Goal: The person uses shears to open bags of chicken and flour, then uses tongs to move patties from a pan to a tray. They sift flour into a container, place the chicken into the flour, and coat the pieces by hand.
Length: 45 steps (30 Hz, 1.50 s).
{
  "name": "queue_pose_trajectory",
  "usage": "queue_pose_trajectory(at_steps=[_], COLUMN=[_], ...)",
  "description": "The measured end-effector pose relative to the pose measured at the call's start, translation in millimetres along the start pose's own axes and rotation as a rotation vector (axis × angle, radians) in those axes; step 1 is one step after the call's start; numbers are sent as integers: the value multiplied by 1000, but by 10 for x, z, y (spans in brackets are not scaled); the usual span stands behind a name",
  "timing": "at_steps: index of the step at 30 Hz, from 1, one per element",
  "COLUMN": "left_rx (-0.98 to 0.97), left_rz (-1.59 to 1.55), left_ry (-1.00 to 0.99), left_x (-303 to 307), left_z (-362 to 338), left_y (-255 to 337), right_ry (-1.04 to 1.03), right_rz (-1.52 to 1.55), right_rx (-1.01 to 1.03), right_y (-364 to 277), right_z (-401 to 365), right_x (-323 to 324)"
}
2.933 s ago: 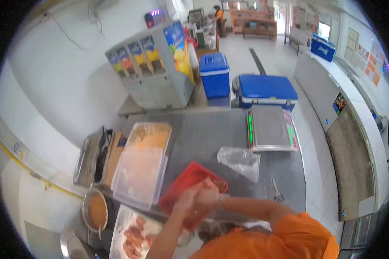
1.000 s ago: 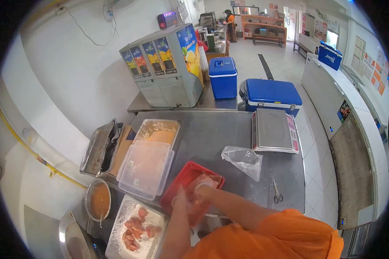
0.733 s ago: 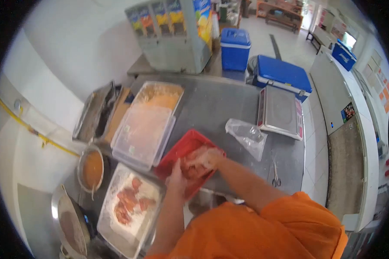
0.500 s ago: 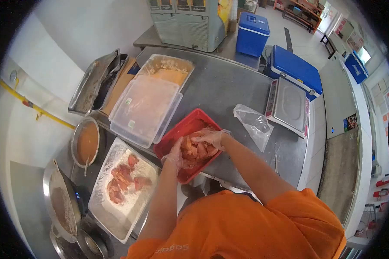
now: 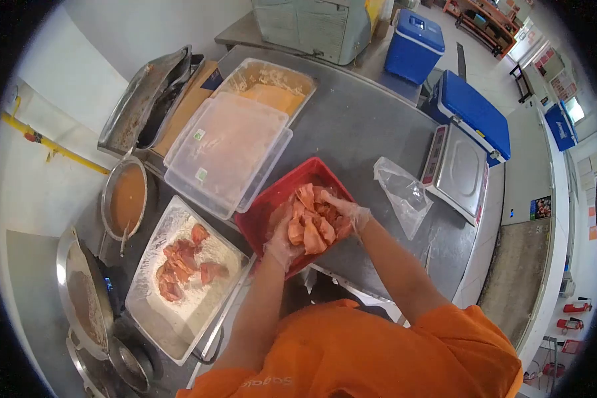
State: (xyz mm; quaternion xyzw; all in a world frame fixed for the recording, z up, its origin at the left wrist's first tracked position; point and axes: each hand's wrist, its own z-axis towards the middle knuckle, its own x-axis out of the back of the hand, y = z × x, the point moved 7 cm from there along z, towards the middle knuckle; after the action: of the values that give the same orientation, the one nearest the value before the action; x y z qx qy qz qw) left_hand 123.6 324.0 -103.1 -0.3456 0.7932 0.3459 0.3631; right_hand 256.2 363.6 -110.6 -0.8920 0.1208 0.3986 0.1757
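Note:
Between my two gloved hands is a heap of orange-red raw meat pieces (image 5: 312,225), over a red plastic tub (image 5: 259,204). My left hand (image 5: 282,233), in a clear plastic glove, cups the heap from its left side. On the right side, my right hand (image 5: 345,211) grips it too, in a similar glove. Some fingers are hidden by the meat. Left of the tub stands a metal pan (image 5: 172,331) holding white flour (image 5: 158,247), with several raw meat pieces (image 5: 179,264) lying on the flour.
Translucent lids (image 5: 229,152) partly cover a container of orange-yellow powder (image 5: 272,93). A pot of orange-brown liquid (image 5: 127,199) and a wok (image 5: 83,292) stand at left. A plastic bag (image 5: 404,192), a scale (image 5: 458,169) and a blue cooler (image 5: 474,113) are at right.
The meat heap now sits higher between my hands, with more pieces gathered in them. My right hand has turned around its side. The whole view has shifted slightly.

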Motion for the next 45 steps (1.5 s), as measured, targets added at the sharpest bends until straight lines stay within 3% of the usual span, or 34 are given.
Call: queue_pose_trajectory(at_steps=[2, 7, 10, 13, 17, 22, 27, 29, 38, 42, 43, 45], left_rx=[176, 112, 20, 26, -14, -107, -261, -441, -643, -573, -465, -427], left_rz=[-33, -75, -103, 3, -24, -53, -56, -13, -61, -126, -182, -122], left_ry=[80, 57, -31, 134, -29, -71, -34, -173, 21, 152, 222, 282], left_x=[34, -464, -600, -748, -975, -1399, -1788, -1925, -759, 161, 482, 941], left_z=[-99, -183, -185, -378, -400, -692, -1490, -1949, -3132, -3254, -3228, -3205], left_y=[-55, 47, 121, 188, 153, 270, 680, 946, 1752, 2116, 2160, 2312], right_ry=[-19, -87, -63, -160, -250, -244, -182, -246, -413, -284, -241, -185], right_rz=[-102, -54, -173, -346, -437, -352, -514, -612, -598, -606, -740, -863], right_rx=[67, 224, 284, 438, 520, 614, 636, 680, 484, 216, 230, 276], right_y=[-35, -100, -162, -264, -275, -366, -281, -141, 1009, 1650, 1785, 1894], right_z=[-118, -362, -187, -309, -558, -1037, -1544, -1558, -576, 391, 681, 1017], right_x=[-152, -466, -173, -367, -647, -1192, -2255, -2694, -3865, -3821, -3749, -3791])
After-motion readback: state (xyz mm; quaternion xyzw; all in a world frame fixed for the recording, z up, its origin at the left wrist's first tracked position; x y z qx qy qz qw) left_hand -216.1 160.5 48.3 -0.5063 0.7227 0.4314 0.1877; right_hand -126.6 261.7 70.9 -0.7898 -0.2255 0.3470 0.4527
